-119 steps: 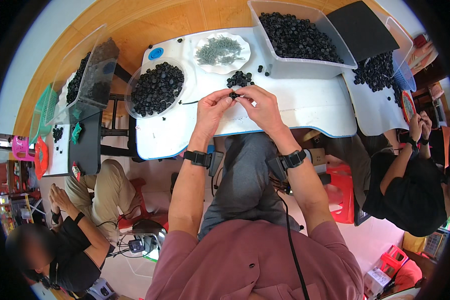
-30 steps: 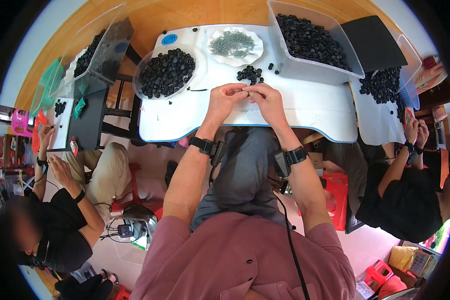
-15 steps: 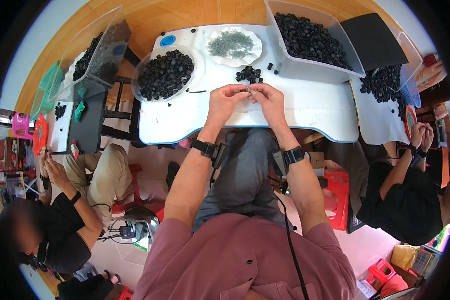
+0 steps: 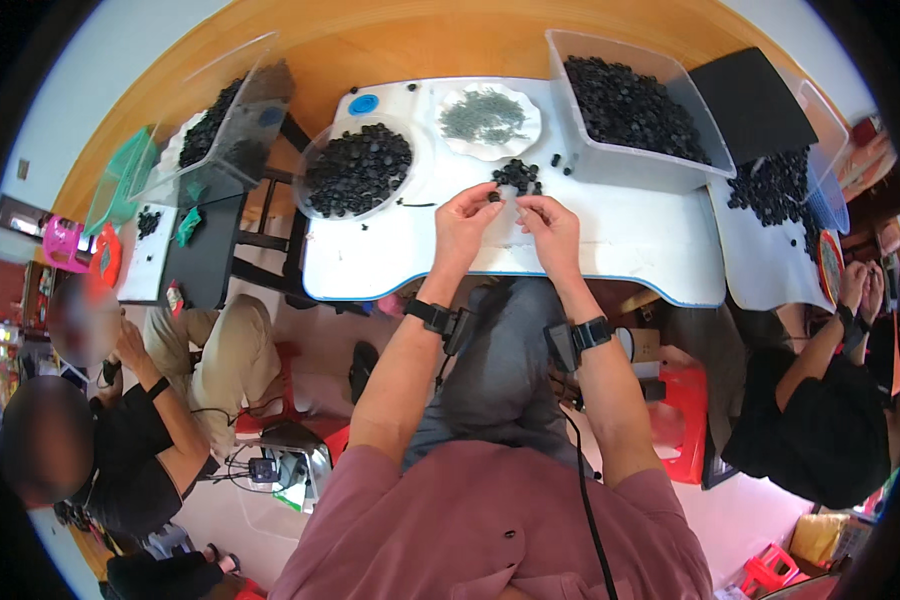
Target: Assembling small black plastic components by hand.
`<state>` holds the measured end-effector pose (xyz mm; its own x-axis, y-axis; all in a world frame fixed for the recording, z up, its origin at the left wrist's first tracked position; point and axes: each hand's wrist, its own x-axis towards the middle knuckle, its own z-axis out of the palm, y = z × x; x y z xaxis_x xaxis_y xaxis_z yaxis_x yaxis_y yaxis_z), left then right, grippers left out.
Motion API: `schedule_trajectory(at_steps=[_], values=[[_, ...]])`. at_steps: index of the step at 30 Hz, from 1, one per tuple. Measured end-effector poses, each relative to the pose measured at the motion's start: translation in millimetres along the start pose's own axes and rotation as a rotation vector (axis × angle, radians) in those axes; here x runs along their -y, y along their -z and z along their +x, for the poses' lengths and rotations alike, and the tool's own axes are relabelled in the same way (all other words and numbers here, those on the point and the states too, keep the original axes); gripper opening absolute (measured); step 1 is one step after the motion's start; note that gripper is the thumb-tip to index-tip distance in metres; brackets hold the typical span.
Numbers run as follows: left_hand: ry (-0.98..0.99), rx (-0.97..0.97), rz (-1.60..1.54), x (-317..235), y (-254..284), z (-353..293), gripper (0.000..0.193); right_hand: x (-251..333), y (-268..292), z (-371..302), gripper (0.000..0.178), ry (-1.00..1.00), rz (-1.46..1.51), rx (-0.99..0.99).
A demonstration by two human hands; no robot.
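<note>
My left hand [image 4: 461,228] pinches a small round black part [image 4: 494,197] between thumb and fingertips over the white table [image 4: 390,255]. Beside it, a little apart, my right hand [image 4: 551,232] has its thumb and index finger pressed together; whatever they may hold is too small to make out. Just beyond the fingers lies a small heap of black parts [image 4: 516,175], with a few loose ones to its right. Behind it stands a white scalloped plate [image 4: 533,132] bearing many tiny grey-green pieces [image 4: 483,116].
On the left sits a clear round tub [image 4: 417,165] full of black parts. A large translucent bin [image 4: 640,168] of them stands at the right back, near a blue ring [image 4: 364,104] across the table. Co-workers sit on both sides at neighbouring tables.
My hands have come apart from their shared pinch. The left now shows a black part in its fingertips, and the right is slightly away from it. The whole view has shifted slightly.
</note>
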<state>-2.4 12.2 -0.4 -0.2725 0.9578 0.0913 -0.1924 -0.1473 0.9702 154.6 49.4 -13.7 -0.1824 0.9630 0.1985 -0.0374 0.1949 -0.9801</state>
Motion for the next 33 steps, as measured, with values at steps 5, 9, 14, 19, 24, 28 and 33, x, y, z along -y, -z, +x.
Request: schedule_trajectory(at_steps=[5, 9, 14, 19, 24, 28, 33], values=[[0.019, 0.022, 0.032, 9.0, -4.2, -1.4, 0.027, 0.2, 3.8, -0.9, 0.019, 0.033, 0.000, 0.011], [0.042, 0.018, 0.018, -3.3, 0.0, -6.3, 0.026, -0.2, 2.9, -0.9, 0.018, 0.009, -0.017, 0.011], [0.045, -0.064, 0.091, -31.5, 29.4, -13.7, 0.025, 2.2, 2.0, 0.1, 0.015, -0.014, -0.038, 0.025], [-0.133, -0.240, 0.147, -77.5, 84.2, -6.4, 0.021, 2.8, 3.3, 0.8, 0.014, -0.008, -0.005, 0.034], [-0.272, -0.303, 0.498, -110.0, 135.6, 20.7, 0.024, 5.7, -0.8, -1.6, 0.013, -0.015, 0.014, 0.054], [-0.354, -0.402, 0.698, -93.9, 155.2, 23.4, 0.027, 3.7, -1.0, 1.3, 0.014, 0.002, 0.003, 0.047], [-0.206, -0.402, 0.406, -65.2, 116.8, -16.5, 0.022, 6.2, 1.9, -0.5, 0.014, -0.008, -0.026, 0.039]])
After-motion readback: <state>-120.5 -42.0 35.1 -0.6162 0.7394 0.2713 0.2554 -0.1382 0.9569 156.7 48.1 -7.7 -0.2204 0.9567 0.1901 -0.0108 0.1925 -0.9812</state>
